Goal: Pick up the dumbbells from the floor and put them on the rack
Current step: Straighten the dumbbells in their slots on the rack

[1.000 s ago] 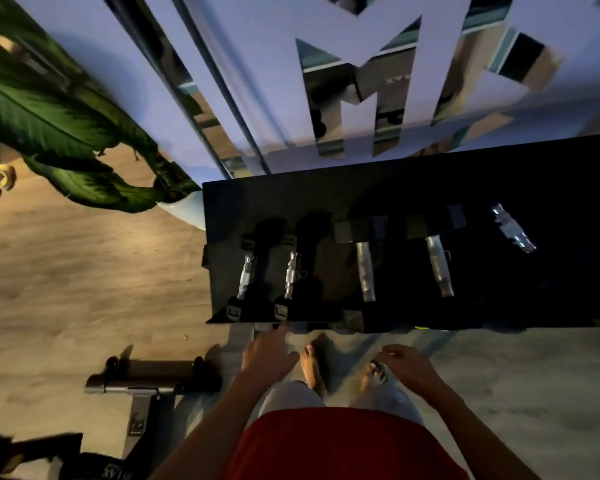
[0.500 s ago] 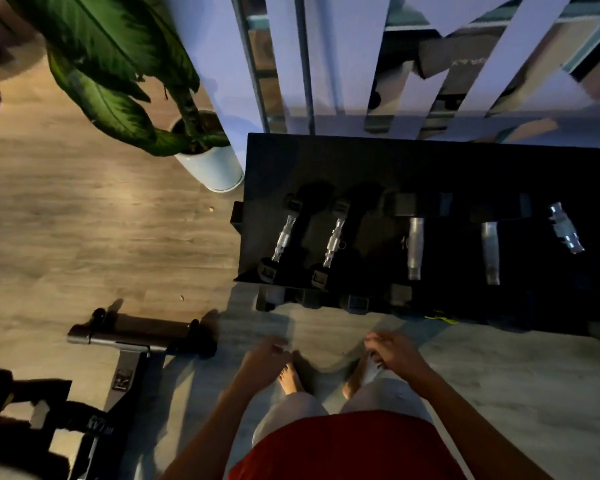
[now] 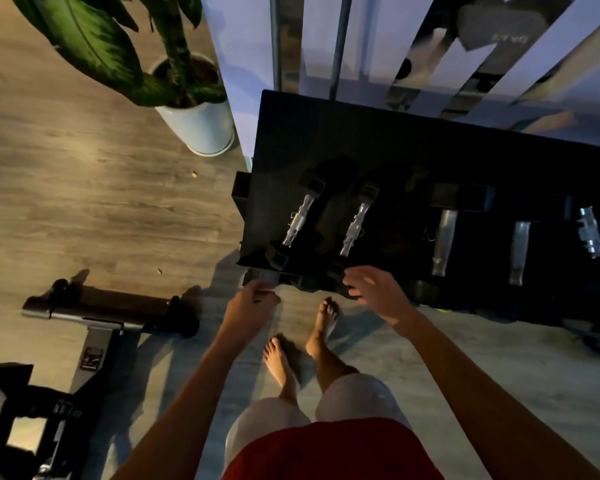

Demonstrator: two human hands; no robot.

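A black dumbbell rack stands against the wall in front of me. Several dumbbells with shiny metal handles lie on its top shelf: two small ones at the left and larger ones to the right. My left hand hangs just off the rack's front left corner, fingers loosely curled, holding nothing. My right hand hovers at the rack's front edge below the second small dumbbell, fingers spread and empty. The lower shelf is too dark to make out.
A white pot with a large-leaved plant stands left of the rack. The black base bar of an exercise machine lies on the wooden floor at my left. My bare feet stand on the grey floor before the rack.
The view has swung left and down, so the rack sits further right. Both hands have risen from beside my legs toward the rack's front edge.
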